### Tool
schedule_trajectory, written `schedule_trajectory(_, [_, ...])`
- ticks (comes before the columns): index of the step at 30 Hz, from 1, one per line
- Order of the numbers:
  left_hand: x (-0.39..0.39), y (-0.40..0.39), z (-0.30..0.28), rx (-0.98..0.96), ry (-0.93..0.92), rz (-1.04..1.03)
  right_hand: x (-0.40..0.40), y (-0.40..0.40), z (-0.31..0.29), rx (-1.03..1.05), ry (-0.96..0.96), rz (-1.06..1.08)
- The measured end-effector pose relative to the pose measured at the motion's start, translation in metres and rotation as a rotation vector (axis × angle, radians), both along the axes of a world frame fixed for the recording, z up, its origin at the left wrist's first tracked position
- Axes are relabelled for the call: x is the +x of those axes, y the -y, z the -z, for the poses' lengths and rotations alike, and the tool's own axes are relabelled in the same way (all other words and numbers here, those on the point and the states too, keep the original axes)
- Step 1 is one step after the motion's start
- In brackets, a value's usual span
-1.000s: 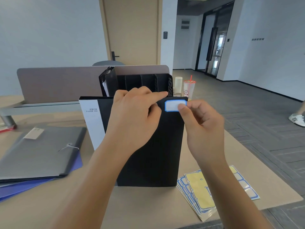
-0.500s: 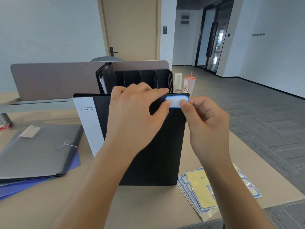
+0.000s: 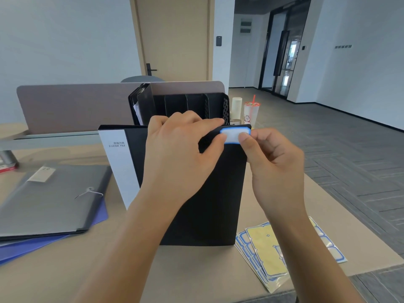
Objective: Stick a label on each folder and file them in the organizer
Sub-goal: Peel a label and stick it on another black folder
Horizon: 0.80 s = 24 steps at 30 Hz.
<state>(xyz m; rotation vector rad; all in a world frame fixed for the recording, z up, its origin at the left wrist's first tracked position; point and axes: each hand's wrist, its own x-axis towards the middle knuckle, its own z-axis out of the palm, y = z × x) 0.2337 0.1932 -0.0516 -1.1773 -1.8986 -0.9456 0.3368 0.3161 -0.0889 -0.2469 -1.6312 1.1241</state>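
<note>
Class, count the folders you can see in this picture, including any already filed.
4: black lever file upright, held; grey folder lying left; blue folder beneath it; one black folder in the organizer. More may be hidden.

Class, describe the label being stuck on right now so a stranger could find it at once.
Find the black folder standing upright mid-desk. At its top right corner, between the left hand and the right hand, sits the label. Unlike the label sheets lying flat nearby, it is single, white and blue-bordered.

Black folder, white spine; blue-bordered white label; yellow sticker sheets.
</note>
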Motion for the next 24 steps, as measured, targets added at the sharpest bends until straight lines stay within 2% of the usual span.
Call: schedule_trajectory(24, [-0.0008,-0.0001,0.0001,0.019,-0.003,0.003,0.0001,0.0021,-0.0007,-0.011,-0.004,-0.009])
